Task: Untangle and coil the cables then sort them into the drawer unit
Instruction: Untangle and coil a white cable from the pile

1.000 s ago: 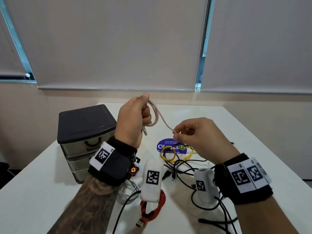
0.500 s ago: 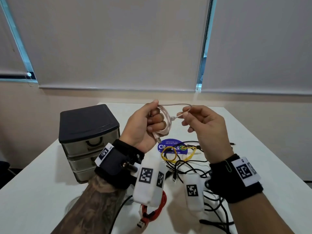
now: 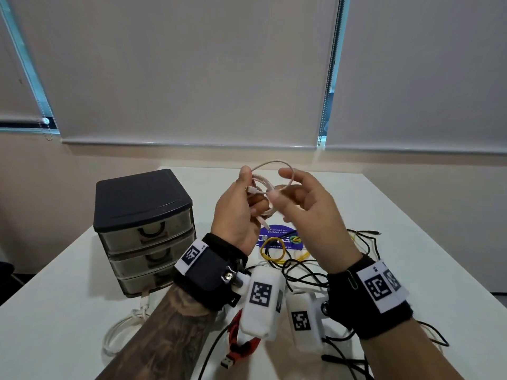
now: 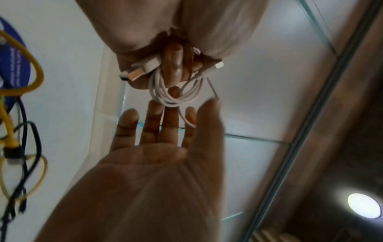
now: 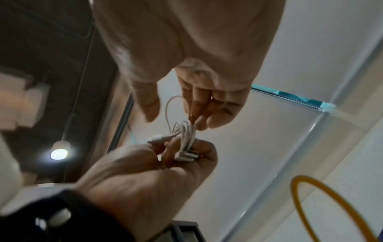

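Note:
A thin white cable [image 3: 270,163] is wound into a small coil [image 4: 172,96] above the table. My left hand [image 3: 247,193] grips the coil with curled fingers, and both plugs stick out of the fist [image 4: 174,65]. My right hand [image 3: 288,190] is close beside it with straight, spread fingers [image 4: 157,163]. The last free loop [image 5: 176,104] runs past the right fingertips, and the thumb stands apart. The dark-topped drawer unit [image 3: 142,215] stands at the left with all three drawers shut.
On the table below my hands lies a tangle of a yellow cable [image 3: 274,253] and black cables [image 3: 315,270]. A blue sticker [image 3: 279,237] lies beneath it. A red USB cable [image 3: 241,349] lies near the front, a white cable [image 3: 120,333] by the drawer unit.
My right hand carried the pinched cable end up and over to the left hand, adding a loop, then let go and spread its fingers. The left hand kept hold of the coil.

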Demonstrator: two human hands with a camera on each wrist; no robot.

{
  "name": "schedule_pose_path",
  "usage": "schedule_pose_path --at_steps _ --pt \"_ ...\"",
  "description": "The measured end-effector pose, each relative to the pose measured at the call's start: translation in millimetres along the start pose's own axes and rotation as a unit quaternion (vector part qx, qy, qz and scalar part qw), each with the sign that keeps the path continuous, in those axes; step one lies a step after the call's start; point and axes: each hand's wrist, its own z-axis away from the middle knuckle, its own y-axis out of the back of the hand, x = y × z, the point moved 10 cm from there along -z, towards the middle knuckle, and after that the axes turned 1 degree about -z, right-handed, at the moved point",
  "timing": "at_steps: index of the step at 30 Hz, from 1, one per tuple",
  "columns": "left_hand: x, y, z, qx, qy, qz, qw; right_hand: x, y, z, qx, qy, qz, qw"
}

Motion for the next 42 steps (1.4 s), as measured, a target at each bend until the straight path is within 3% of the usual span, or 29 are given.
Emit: schedule_pose_path --at_steps 2,8,15,20,27,32,34,36,39,42 --pt "5.2 -5.3 3.7 -0.015 -0.040 -0.040 0.998 3.1 -10.9 3.4 -0.029 -0.002 0.044 0.999" --pt "5.6 -34.0 20.3 -0.081 -0.088 -0.140 0.983 -7.1 21.6 -1.5 0.096 0.023 -0.012 0.995" --pt "15.3 -36.7 25.3 -0.072 -0.120 -0.134 0.981 -4.0 2.3 0.3 -0.045 0.017 0.021 0.999" --pt "13.9 -43.6 29.1 -0.094 -0.145 -0.160 0.972 -15.7 12.6 -1.8 0.037 0.050 -0.020 0.998" --pt "5.2 -46.5 23.2 -0.170 -0.120 -0.201 0.957 -14.6 29.8 -7.5 0.050 0.024 -0.061 0.997" --pt "-5.9 -41.1 18.4 -0.195 -0.073 -0.161 0.965 -16.3 24.2 -8.8 -0.049 0.005 -0.089 0.995" --pt "-10.8 -38.7 16.2 -0.202 -0.047 -0.147 0.967 -14.9 29.6 -9.6 -0.054 -0.007 -0.088 0.995" --pt "-16.9 -39.4 16.3 -0.216 -0.031 -0.168 0.961 -16.7 41.5 -12.1 -0.021 0.017 -0.045 0.999" --pt "-29.7 -41.1 20.4 -0.234 -0.003 -0.249 0.940 -26.1 75.6 -14.3 0.103 0.061 -0.023 0.992" --pt "-45.6 -32.3 18.1 -0.213 0.047 -0.322 0.921 -43.1 104.0 -9.3 0.185 0.106 -0.003 0.977"
